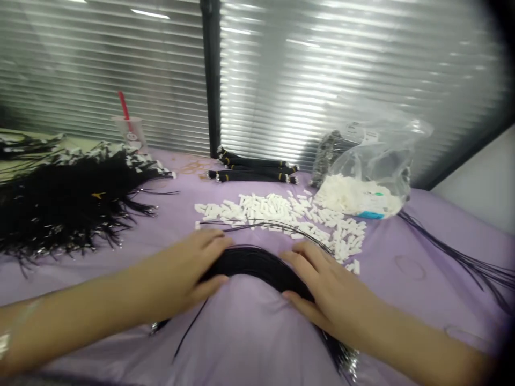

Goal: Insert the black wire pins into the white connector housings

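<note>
A thick bundle of black wires (253, 261) lies in an arch across the purple cloth in front of me. My left hand (197, 271) is closed round its left part, thumb on the near side and fingers on the far side. My right hand (322, 287) grips the right part in the same way. Silvery tips (349, 362) show at the bundle's right end, below my right wrist. One loose wire (189, 332) sticks out under my left hand. Just beyond the bundle, small white plastic pieces (269, 209) are strewn about, with a few thin black wires lying across them.
A large heap of black wires with white ends (72, 198) covers the left side. Tied black bundles (257, 169) lie at the back. A clear plastic bag (370, 182) of white pieces stands back right, near more wires (462, 257). A cup with a red straw (132, 131) stands back left.
</note>
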Tool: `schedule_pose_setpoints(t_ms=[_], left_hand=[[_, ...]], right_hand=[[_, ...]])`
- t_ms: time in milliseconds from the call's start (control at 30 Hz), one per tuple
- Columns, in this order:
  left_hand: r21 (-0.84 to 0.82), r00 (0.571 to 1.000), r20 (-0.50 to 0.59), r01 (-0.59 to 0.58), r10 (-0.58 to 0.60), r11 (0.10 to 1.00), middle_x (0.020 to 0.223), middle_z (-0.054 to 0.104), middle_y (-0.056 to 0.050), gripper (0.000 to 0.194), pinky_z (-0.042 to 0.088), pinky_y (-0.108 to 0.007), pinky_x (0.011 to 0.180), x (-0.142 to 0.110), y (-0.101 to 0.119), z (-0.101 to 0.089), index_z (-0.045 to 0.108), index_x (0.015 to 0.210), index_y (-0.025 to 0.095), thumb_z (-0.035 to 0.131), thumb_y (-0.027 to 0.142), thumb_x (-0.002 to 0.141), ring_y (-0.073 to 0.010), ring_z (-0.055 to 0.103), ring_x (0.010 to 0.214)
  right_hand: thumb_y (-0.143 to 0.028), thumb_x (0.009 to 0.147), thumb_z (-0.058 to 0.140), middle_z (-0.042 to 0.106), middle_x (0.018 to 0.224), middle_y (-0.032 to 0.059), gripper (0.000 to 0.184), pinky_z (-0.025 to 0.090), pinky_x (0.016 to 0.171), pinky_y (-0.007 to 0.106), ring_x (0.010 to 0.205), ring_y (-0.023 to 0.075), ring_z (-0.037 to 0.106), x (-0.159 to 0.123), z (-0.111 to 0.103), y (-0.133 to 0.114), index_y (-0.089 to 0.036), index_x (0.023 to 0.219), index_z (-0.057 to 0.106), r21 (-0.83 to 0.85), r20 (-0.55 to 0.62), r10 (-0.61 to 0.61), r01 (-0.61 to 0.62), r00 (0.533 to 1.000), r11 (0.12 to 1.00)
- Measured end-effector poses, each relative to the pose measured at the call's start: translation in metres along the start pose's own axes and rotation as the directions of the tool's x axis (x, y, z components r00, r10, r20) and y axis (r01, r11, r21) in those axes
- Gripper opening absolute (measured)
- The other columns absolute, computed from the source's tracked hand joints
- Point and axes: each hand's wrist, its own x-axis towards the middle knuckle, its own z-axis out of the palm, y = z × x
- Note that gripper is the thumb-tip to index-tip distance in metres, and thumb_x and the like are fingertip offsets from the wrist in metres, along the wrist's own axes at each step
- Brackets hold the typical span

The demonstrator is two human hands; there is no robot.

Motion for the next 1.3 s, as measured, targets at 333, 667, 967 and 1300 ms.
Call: schedule_pose_setpoints(t_ms=[333,667,967,1300], left_hand=[[0.131,0.994,0.095,0.035,-0.047,0.991,0.111,0.057,-0.014,0.04,0.042,-0.04,0.088,0.016,0.01,0.022,0.05,0.118,0.013,0.051,0.022,0.078,-0.0267,0.053,0.104],[0.079,0.975,0.215,0.038,-0.055,0.996,0.093,0.059,-0.009,0.02,0.046,-0.032,0.076,0.013,0.011,0.009,0.058,0.094,0.015,0.055,0.021,0.076,-0.0227,0.058,0.086],[0.248,0.959,0.26,0.046,-0.112,0.968,0.079,0.059,-0.012,0.021,0.044,-0.036,0.061,0.023,0.009,0.018,0.053,0.08,0.012,0.041,0.004,0.066,-0.0271,0.059,0.072],[0.196,0.956,0.269,0.064,-0.117,0.978,0.076,0.062,-0.008,0.017,0.044,-0.032,0.058,0.035,0.007,0.01,0.053,0.079,0.015,0.039,0.008,0.074,-0.0232,0.06,0.068]], right_hand=[[-0.033,0.083,0.046,0.051,0.109,0.0112,0.045,0.046,0.078,0.045,0.092,0.0263,0.055,-0.001,0.007,-0.001,-0.017,0.125,0.04,-0.101,0.174,0.128,-0.112,0.976,0.989],[-0.028,0.079,0.046,0.059,0.098,0.0108,0.036,0.041,0.072,0.038,0.088,0.0269,0.058,-0.004,0.003,0.003,-0.016,0.113,0.049,-0.119,0.227,0.224,-0.202,0.948,0.972],[-0.018,0.066,0.047,0.057,0.078,0.0048,0.014,0.03,0.056,0.028,0.07,0.0197,0.054,-0.002,0.001,0.007,-0.019,0.081,0.048,-0.157,0.227,0.237,-0.204,0.945,0.966],[-0.017,0.07,0.05,0.058,0.076,0.0034,0.012,0.036,0.054,0.026,0.066,0.0171,0.056,0.004,-0.024,0.016,-0.019,0.082,0.051,-0.226,0.247,0.277,-0.223,0.928,0.948]])
